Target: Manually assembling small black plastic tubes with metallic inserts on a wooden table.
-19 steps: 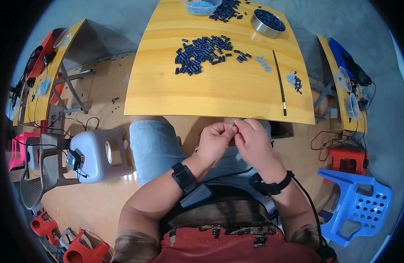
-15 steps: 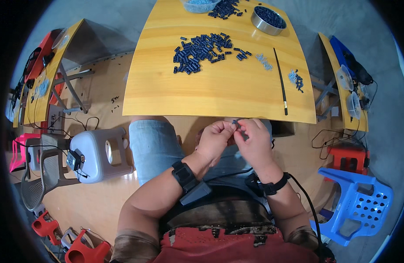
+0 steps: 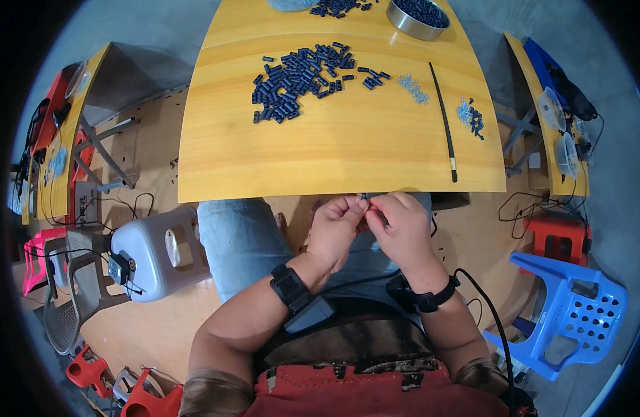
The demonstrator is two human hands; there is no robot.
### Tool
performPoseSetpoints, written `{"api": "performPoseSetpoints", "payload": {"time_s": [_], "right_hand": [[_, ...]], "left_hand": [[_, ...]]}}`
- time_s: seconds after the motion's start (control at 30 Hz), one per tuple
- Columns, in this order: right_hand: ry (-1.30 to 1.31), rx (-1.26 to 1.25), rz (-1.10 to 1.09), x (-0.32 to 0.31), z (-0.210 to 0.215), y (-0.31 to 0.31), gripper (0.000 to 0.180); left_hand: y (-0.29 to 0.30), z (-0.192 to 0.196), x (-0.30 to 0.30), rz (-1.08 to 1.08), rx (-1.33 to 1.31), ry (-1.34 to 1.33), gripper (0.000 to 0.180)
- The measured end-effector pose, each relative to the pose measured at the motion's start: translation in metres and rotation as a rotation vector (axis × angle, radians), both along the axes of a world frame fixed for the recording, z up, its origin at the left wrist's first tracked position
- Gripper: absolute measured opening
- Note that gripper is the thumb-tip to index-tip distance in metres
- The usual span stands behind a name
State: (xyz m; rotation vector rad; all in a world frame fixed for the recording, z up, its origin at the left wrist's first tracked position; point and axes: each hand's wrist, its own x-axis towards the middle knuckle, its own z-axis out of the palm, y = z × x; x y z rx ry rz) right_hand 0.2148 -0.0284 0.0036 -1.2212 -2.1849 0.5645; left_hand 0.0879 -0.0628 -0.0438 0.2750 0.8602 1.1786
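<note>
Just off the table's near edge, my left hand (image 3: 332,231) pinches a small dark piece (image 3: 363,197) between thumb and fingertips. My right hand (image 3: 406,231) meets it from the other side, its fingers closed at the same piece; the fingers mostly hide its shape. On the yellow table (image 3: 334,163) lies a heap of short black cylindrical parts (image 3: 295,82), with several strays to its right. Farther right are tiny clear bits (image 3: 413,89), a slim black rod (image 3: 443,125), a second little pile of clear bits (image 3: 464,110) and tiny black parts (image 3: 477,125).
A round metal tin (image 3: 418,26) of black parts stands at the far edge, near another black heap (image 3: 334,7) and a clear tub (image 3: 292,3). A grey-white stool (image 3: 150,257) is to my left, a blue plastic chair (image 3: 577,313) to my right. Cables hang near both.
The view has shifted slightly, so the table sits a little differently in the picture. My hands stay together, with the small piece lower and partly more covered by the fingers.
</note>
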Motion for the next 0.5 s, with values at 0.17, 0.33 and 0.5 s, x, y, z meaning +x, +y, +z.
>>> {"api": "performPoseSetpoints", "payload": {"time_s": [0.17, 0.33, 0.5], "right_hand": [[0.026, 0.012, -0.01, 0.0, 0.003, 0.0, 0.013], [0.035, -0.047, -0.018, 0.002, 0.006, 0.003, 0.012], [0.014, 0.03, 0.031, 0.007, 0.002, 0.007, 0.011]], "left_hand": [[0.0, 0.003, 0.001, 0.01, 0.038, -0.024, 0.016], [0.0, 0.004, 0.004, 0.028, 0.047, 0.005, 0.015], [0.003, 0.015, 0.009, 0.11, -0.017, 0.098, 0.016]]}}
